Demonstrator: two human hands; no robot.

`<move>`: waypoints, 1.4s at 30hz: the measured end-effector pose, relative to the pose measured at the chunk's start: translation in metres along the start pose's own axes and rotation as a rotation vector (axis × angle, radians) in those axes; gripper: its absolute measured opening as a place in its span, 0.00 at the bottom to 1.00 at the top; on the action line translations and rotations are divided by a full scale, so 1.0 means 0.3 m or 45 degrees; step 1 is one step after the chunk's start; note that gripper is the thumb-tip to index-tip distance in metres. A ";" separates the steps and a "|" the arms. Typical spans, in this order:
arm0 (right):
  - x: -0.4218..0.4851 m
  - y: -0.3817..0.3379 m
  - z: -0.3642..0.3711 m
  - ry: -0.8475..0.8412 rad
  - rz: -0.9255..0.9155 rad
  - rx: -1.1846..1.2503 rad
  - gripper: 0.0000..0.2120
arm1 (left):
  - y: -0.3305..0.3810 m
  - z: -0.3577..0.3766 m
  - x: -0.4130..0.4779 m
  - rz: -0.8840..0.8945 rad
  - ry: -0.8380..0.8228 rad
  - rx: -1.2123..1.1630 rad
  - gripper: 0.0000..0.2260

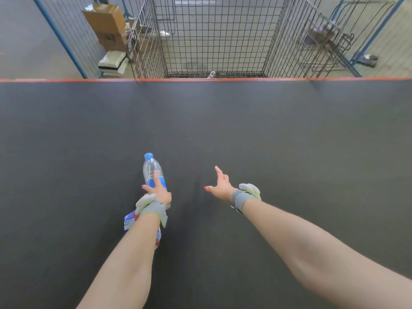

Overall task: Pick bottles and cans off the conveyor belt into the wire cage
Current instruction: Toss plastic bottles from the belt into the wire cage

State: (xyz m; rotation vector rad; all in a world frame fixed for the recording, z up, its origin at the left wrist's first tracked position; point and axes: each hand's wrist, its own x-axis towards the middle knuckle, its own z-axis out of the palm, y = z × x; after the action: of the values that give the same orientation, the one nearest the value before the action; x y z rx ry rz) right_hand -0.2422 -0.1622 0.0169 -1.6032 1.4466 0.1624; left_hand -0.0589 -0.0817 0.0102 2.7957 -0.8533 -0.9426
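Note:
A clear plastic bottle (151, 168) with a blue cap and blue label points away from me over the dark conveyor belt (267, 134). My left hand (158, 192) is wrapped around its lower half. A crumpled blue, white and red item (129, 220) shows under my left wrist; I cannot tell what it is. My right hand (220, 186) hovers over the belt to the right, fingers spread, holding nothing. The wire cage (214, 34) stands beyond the belt's far edge, with one small item (211, 74) lying at its near bottom.
An orange strip (200, 79) marks the belt's far edge. Cardboard boxes (107, 25) and white packages (112, 62) sit left of the cage behind a blue-framed mesh fence (62, 39). Wire racks (323, 41) lean at the right.

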 end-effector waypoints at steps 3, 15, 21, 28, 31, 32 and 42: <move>-0.013 0.030 0.004 -0.104 -0.007 0.000 0.44 | 0.057 0.002 0.003 0.130 -0.002 -0.047 0.37; -0.082 0.167 0.075 -0.202 -0.255 -0.653 0.61 | 0.203 -0.037 0.013 0.354 -0.067 -0.393 0.36; -0.037 0.252 -0.104 -0.096 -0.199 -0.651 0.61 | 0.265 -0.005 0.011 0.416 -0.166 -0.516 0.37; 0.181 0.062 -0.293 0.025 -0.170 -0.214 0.51 | 0.507 -0.048 0.125 0.365 -0.389 -1.048 0.39; 0.316 -0.032 -0.355 0.093 -0.155 -0.097 0.47 | 0.597 -0.092 0.219 0.291 -0.443 -1.222 0.35; 0.363 -0.066 -0.379 0.101 -0.154 -0.059 0.47 | 0.635 -0.122 0.258 0.279 -0.454 -1.258 0.34; 0.927 -0.557 -0.784 0.445 -0.315 0.342 0.41 | 1.202 -0.575 0.784 0.305 -0.217 -1.066 0.36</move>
State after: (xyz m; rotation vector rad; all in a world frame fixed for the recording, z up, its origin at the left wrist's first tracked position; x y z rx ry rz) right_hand -0.1307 -0.5449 0.0578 -1.6207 1.4391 -0.4576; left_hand 0.0210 -0.5280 0.1077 1.8861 -0.5903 -1.1580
